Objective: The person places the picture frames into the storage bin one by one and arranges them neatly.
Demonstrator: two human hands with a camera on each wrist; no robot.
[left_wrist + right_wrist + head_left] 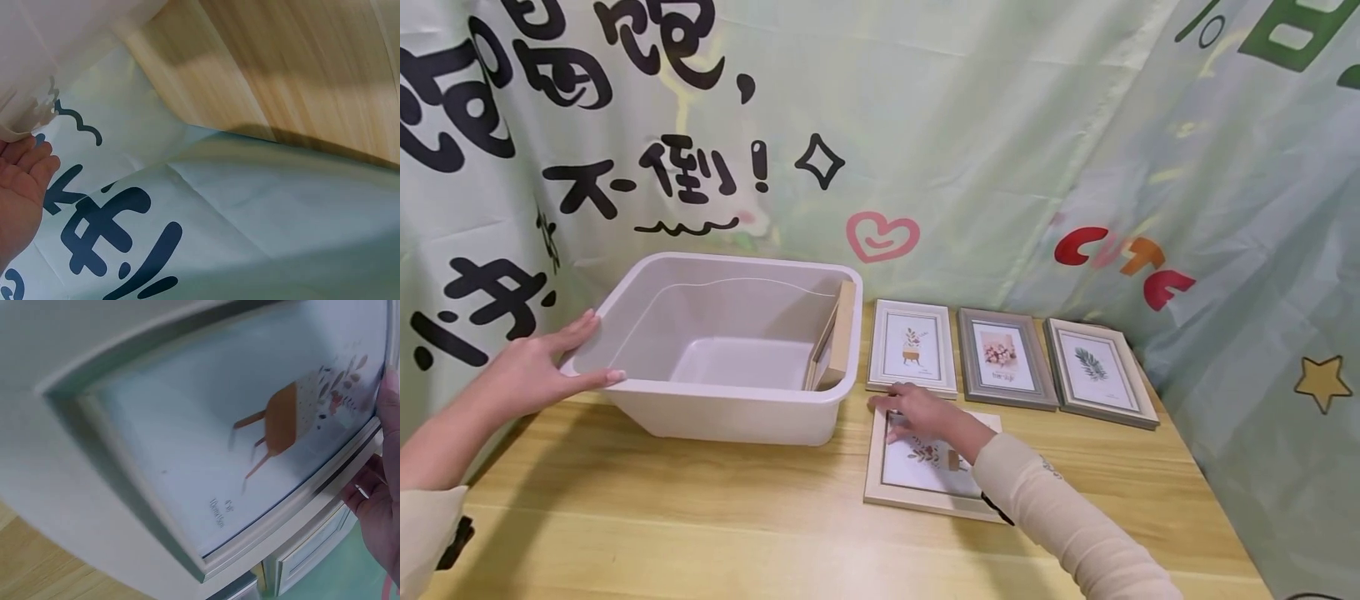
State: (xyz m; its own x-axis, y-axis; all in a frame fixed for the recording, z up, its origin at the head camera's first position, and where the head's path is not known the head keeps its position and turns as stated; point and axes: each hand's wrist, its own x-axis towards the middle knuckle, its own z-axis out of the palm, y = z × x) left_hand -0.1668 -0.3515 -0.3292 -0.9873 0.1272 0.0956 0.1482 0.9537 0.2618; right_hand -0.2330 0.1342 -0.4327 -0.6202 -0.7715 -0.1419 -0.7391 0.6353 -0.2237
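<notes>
My left hand [542,371] grips the left rim of a pale plastic tub [722,412], thumb along the front corner and fingers at the left side. In the left wrist view, the fingertips [37,156] curl at the tub's edge. At the tub's right end, a picture frame [842,329] leans on its side inside. My right hand [925,412] holds a cream picture frame [940,496] with a potted-plant print by its far left edge. The right wrist view shows the thumb over the frame's face [187,444] and fingers [369,487] round the edge.
Behind the held frame lie a cream frame with a plant print [913,346], a grey frame with flowers [1007,358] and a cream frame with a leaf [1101,371]. They lie face up on the wooden table [737,517]. A printed curtain [955,150] hangs behind.
</notes>
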